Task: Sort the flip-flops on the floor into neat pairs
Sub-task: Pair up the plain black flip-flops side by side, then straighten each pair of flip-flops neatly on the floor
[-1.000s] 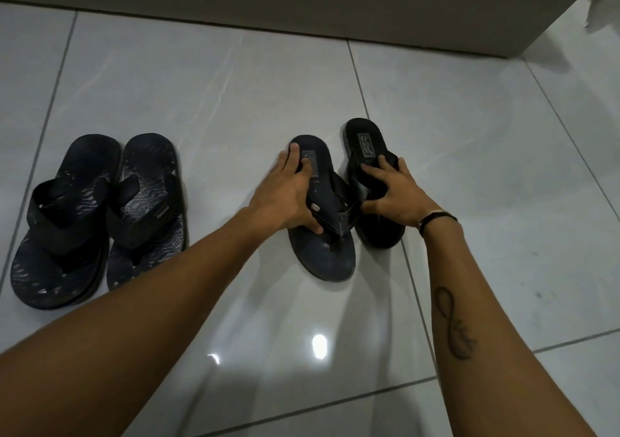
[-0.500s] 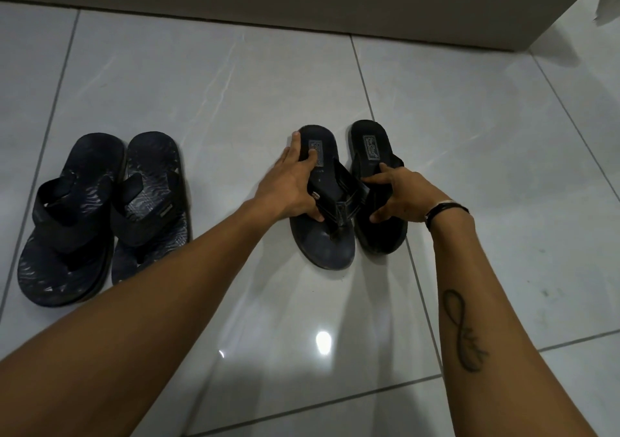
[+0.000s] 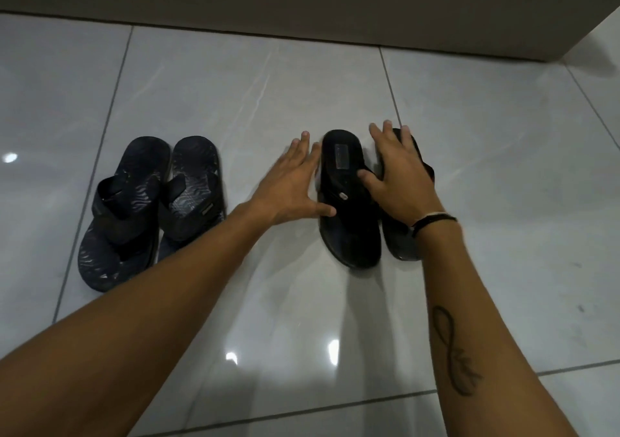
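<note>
Your left hand point(image 3: 288, 181) lies flat and spread, fingers straight, beside the left edge of the nearer black flip-flop point(image 3: 349, 201); its thumb tip touches that flip-flop's strap area, and it grips nothing. Your right hand point(image 3: 399, 175) is likewise open, palm down, resting across the second black flip-flop point(image 3: 402, 235), with the thumb reaching onto the strap of the first. Whether the right palm presses the sole or only hovers just above it cannot be told in this dim view. A dark band point(image 3: 432, 220) circles the right wrist, and a looped tattoo point(image 3: 453, 356) marks the right forearm.

The two black flip-flops lie side by side on the floor point(image 3: 235, 101), touching along their inner edges, heels pointing away from you and toes toward you. The left one bears a pale rectangular label point(image 3: 343, 156) on its heel.

Well apart to the left sits a second pair of dark blue flip-flops point(image 3: 147, 208), patterned with wavy lines, also side by side and touching, the left one set slightly nearer to you. The floor is glossy pale tile with grey grout lines; a dark wall base point(image 3: 302, 3) runs along the far edge.
</note>
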A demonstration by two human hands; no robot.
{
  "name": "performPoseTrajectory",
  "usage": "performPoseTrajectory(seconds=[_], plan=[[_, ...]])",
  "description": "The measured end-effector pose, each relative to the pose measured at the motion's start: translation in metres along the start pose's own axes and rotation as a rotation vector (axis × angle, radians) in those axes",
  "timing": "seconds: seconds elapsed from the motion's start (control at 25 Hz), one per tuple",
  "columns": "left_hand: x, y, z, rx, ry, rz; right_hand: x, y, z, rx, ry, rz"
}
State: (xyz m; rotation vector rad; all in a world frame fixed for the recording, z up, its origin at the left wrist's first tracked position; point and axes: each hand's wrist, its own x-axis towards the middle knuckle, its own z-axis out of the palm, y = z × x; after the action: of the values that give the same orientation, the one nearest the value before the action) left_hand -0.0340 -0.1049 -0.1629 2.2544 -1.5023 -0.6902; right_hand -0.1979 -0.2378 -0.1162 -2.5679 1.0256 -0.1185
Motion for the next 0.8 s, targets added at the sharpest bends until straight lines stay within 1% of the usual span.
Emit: performPoseTrajectory(seconds=[0.08, 0.12, 0.2, 0.28, 0.32, 0.4, 0.44, 0.52, 0.56, 0.6, 0.72, 0.8], plan=[[-0.007, -0.017, -0.01, 0.118, 0.058, 0.0, 0.003, -0.019, 0.027, -0.07, 0.014, -0.053], [-0.011, -0.026, -0.017, 0.164, 0.082, -0.003, 0.004, -0.027, 0.037, -0.104, -0.005, -0.074], [-0.02, -0.047, -0.039, 0.259, 0.082, -0.015, 0.007, -0.047, 0.055, -0.092, -0.056, -0.12], [-0.037, -0.072, -0.07, 0.336, 0.04, -0.063, 0.01, -0.075, 0.066, 0.019, -0.117, -0.157], [-0.048, -0.086, -0.085, 0.339, 0.018, -0.103, 0.01, -0.09, 0.071, 0.096, -0.162, -0.174], [-0.076, -0.118, -0.114, 0.272, -0.068, -0.2, 0.01, -0.126, 0.083, 0.243, -0.306, -0.238], [-0.09, -0.133, -0.125, 0.248, -0.137, -0.238, 0.008, -0.142, 0.091, 0.274, -0.386, -0.278], [-0.118, -0.158, -0.132, 0.269, -0.288, -0.289, 0.005, -0.169, 0.111, 0.224, -0.495, -0.347], [-0.129, -0.168, -0.128, 0.295, -0.339, -0.308, 0.004, -0.18, 0.121, 0.171, -0.513, -0.371], [-0.136, -0.175, -0.121, 0.313, -0.357, -0.316, 0.004, -0.187, 0.128, 0.117, -0.508, -0.38], [-0.139, -0.189, -0.105, 0.32, -0.31, -0.313, 0.008, -0.2, 0.136, -0.011, -0.467, -0.384], [-0.137, -0.192, -0.103, 0.309, -0.309, -0.308, 0.009, -0.206, 0.135, -0.071, -0.463, -0.397]])
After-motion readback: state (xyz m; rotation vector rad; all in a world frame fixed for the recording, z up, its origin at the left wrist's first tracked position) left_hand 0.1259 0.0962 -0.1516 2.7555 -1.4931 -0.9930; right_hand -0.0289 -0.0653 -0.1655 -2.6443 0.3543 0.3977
